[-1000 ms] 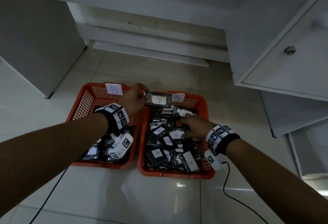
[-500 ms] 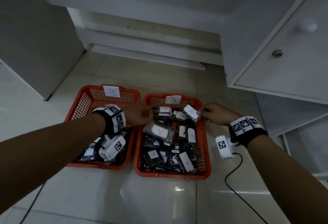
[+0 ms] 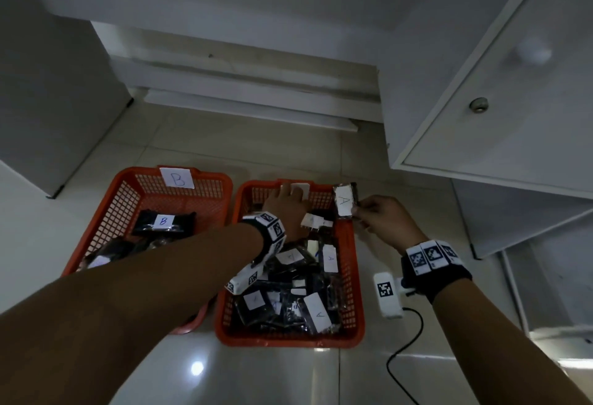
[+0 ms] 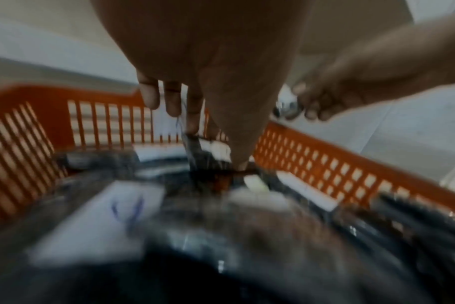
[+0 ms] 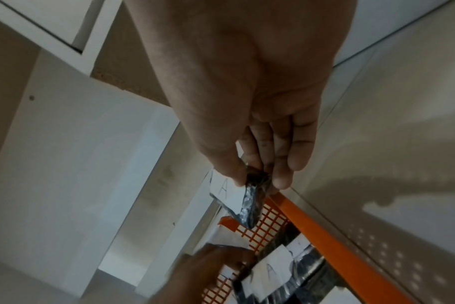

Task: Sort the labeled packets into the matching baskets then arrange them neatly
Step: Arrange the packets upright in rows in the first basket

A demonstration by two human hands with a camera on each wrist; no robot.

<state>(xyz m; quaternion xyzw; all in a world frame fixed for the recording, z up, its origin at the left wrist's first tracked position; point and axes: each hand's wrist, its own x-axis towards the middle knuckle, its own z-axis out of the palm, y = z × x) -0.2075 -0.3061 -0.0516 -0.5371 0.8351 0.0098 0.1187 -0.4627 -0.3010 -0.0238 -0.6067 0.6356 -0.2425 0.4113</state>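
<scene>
Two orange baskets sit side by side on the floor: basket B (image 3: 106, 212) on the left and basket A (image 3: 356, 276) on the right. Basket A holds several dark packets with white A labels. A packet labelled B (image 3: 163, 221) lies in basket B. My right hand (image 3: 357, 210) (image 5: 255, 179) pinches one A packet (image 3: 344, 200) (image 5: 229, 191) above basket A's far right corner. My left hand (image 3: 290, 199) (image 4: 216, 144) reaches into basket A's far end. Its thumb and fingers pinch an upright packet (image 4: 195, 148) there, in a blurred view. It covers part of the basket's A label.
A white cabinet door with a round knob (image 3: 478, 104) hangs open on the right, above the floor. Another white cabinet side (image 3: 48, 83) stands at the left. A black cable (image 3: 404, 347) trails over the tiles right of basket A.
My left hand let go of its A packet in basket A, then moved from the rim between the baskets to basket A's far end. My right hand picked up an A packet and holds it at the far right corner.
</scene>
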